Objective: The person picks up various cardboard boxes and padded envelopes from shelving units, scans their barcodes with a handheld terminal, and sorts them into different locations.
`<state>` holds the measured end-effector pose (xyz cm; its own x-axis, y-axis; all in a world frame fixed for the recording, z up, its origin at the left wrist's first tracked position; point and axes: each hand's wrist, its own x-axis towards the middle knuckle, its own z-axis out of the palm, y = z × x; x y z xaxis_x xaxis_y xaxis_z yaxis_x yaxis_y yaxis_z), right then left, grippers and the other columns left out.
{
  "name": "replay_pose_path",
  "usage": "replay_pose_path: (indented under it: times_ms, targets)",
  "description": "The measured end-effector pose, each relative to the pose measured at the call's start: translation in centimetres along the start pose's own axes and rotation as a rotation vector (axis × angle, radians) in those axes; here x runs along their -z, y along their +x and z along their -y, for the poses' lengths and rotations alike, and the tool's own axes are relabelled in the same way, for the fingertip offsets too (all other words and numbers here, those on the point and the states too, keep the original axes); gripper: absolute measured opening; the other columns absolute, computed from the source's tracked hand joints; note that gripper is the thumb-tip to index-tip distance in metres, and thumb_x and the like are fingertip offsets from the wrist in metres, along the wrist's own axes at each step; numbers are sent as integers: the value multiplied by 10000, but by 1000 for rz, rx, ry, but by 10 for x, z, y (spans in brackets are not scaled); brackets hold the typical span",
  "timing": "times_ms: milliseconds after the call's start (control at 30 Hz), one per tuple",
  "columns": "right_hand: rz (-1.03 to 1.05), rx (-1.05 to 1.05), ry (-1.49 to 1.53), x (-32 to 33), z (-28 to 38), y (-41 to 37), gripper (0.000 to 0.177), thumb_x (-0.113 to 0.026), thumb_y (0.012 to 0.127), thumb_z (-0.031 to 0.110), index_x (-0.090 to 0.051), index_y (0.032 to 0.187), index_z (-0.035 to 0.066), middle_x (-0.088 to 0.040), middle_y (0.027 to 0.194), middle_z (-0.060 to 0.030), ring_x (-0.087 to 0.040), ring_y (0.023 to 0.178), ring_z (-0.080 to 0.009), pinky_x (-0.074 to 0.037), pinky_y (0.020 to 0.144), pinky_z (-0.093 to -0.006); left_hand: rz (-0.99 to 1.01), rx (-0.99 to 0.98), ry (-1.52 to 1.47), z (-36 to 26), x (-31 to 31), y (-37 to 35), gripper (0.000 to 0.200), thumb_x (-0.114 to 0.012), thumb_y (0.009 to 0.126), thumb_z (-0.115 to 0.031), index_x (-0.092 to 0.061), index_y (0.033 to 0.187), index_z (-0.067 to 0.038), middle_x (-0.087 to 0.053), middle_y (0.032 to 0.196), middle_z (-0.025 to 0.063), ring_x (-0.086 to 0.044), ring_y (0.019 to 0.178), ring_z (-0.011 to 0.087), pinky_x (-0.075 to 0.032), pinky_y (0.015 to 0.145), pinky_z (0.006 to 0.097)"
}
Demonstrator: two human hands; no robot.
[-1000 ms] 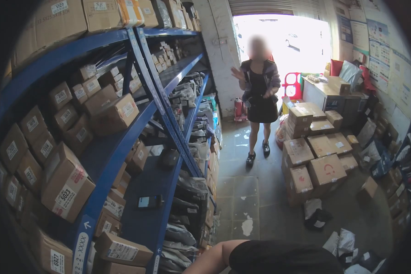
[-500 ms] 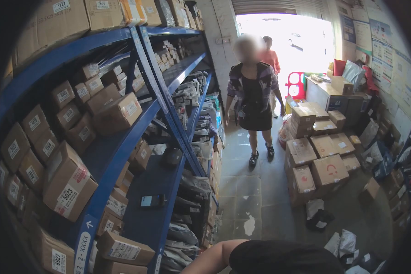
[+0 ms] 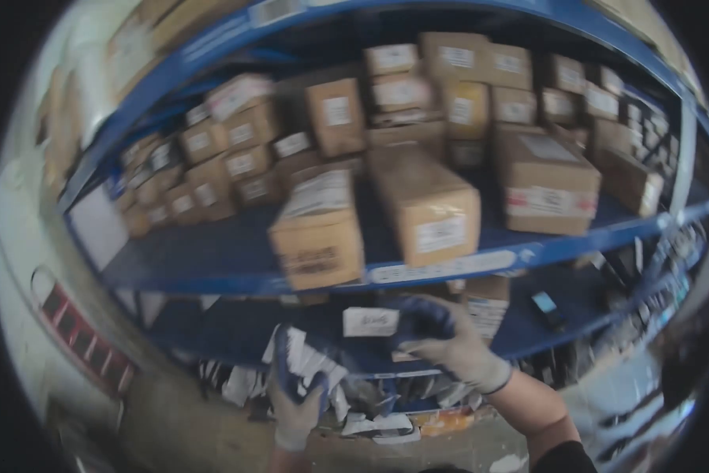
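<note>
Both hands wear gloves, pale on the back and dark blue over the fingers. Low in the view, my left hand [image 3: 295, 406] points upward with thumb and fingers apart, next to white papers or wrappings [image 3: 311, 363]; I see no firm grip on them. My right hand [image 3: 457, 343] reaches in from the right before the lower shelf [image 3: 236, 323], its fingers curved but apart. Just beyond its fingertips is a white label [image 3: 370, 322] with blurred print. What the label is attached to is unclear.
Labelled cardboard boxes stand on the upper blue shelf [image 3: 181, 256], with a long box [image 3: 429, 209] jutting toward me. A phone [image 3: 546, 307] lies on the lower shelf at right. Bagged parcels [image 3: 382, 426] sit below. A red barrier [image 3: 82, 335] is at far left.
The view has swung from the aisle, people and doorway to face the shelves. Both gloved hands are now visible; before, only a bare arm and dark sleeve showed.
</note>
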<state>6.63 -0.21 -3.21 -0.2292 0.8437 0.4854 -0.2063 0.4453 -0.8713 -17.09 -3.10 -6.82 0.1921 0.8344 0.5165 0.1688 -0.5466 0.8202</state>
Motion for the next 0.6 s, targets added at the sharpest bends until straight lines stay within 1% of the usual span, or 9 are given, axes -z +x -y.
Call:
replay_pose_path:
  times_ms: [67, 100, 167, 200, 267, 300, 400, 500, 600]
  targets:
    - [-23, -76, 133, -8, 15, 15, 474, -831, 706, 4, -652, 1144, 15, -700, 1064, -103, -655, 994, -206, -523, 948, -339, -316, -126, 296, 7, 16, -4, 784, -736, 760, -131, -380, 1445, 7, -463, 1436, 199, -420, 1348, 337, -335, 1124, 438]
    - [-18, -96, 159, -12, 17, 22, 449, -821, 706, -12, -662, 1125, 10, -703, 1051, -112, -661, 988, -222, -527, 950, -355, -406, -155, 370, 9, 22, -3, 825, -757, 758, -136, -369, 1471, 9, -451, 1469, 199, -406, 1380, 338, -323, 1145, 437]
    - [56, -133, 145, -13, 14, 36, 452, -737, 771, -18, -627, 1210, 2, -697, 1093, -129, -661, 1028, -227, -535, 934, -329, -383, -218, 465, 3, 30, 5, 844, -769, 788, -180, -334, 1489, -4, -427, 1485, 201, -390, 1387, 370, -336, 1139, 467]
    - [76, -143, 139, -15, 14, 42, 454, -716, 788, -20, -618, 1231, 0, -695, 1104, -133, -661, 1038, -228, -536, 931, -323, -379, -232, 486, -1, 32, 10, 849, -771, 795, -191, -326, 1494, -8, -421, 1489, 201, -386, 1389, 378, -339, 1137, 474]
    - [131, -44, 124, -19, 17, 50, 507, -747, 821, 96, -580, 1288, -9, -685, 929, -90, -651, 863, -170, -538, 824, -279, -397, -279, 555, -10, 34, 20, 867, -794, 786, -263, -340, 1490, -42, -430, 1486, 196, -424, 1360, 389, -386, 1098, 488]
    - [145, -18, 106, -18, 19, 55, 525, -754, 830, 125, -571, 1302, -12, -683, 886, -79, -649, 820, -155, -539, 797, -268, -407, -294, 560, -11, 31, 28, 872, -800, 783, -281, -343, 1489, -50, -432, 1486, 194, -433, 1353, 392, -398, 1088, 492]
    - [146, 70, 52, -25, 28, 60, 542, -793, 832, 199, -575, 1292, 11, -688, 825, -55, -647, 742, -133, -556, 760, -253, -433, -337, 606, -20, 29, 49, 839, -782, 807, -328, -365, 1473, -32, -452, 1458, 219, -442, 1348, 393, -407, 1088, 477]
    - [153, 145, -63, -34, 32, 67, 496, -712, 860, 74, -538, 1319, 1, -660, 747, -72, -634, 654, -151, -555, 688, -257, -410, -335, 543, -27, 31, 66, 798, -773, 813, -280, -386, 1467, -37, -491, 1437, 184, -449, 1350, 348, -406, 1090, 457]
    - [146, 140, -41, -38, 32, 70, 523, -742, 851, 118, -537, 1315, -9, -658, 726, -79, -617, 616, -136, -509, 606, -206, -447, -364, 567, -25, 28, 81, 794, -782, 814, -329, -413, 1446, -21, -527, 1401, 191, -495, 1313, 343, -359, 1097, 511]
